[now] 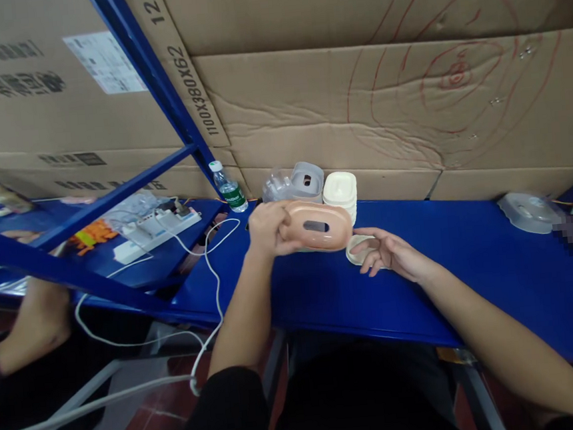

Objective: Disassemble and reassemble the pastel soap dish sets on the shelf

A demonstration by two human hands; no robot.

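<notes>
My left hand [269,228] grips the left end of an orange-pink oval plastic piece [334,221], which has a slot in its middle and is held above the blue table. Close to its right end is my right hand [386,252], fingers apart and slightly curled. A small cream dish [354,250] lies on the table partly behind the right-hand fingers. Behind the held piece stand a stack of cream containers [340,187] and a grey piece with a hole [307,178].
Clear plastic [276,186] and a water bottle [230,188] stand at the back. A transparent lid [531,212] lies far right. White cables and a power strip [158,234] are left, beyond a blue frame [160,99]. Another person's arm [37,317] is at far left.
</notes>
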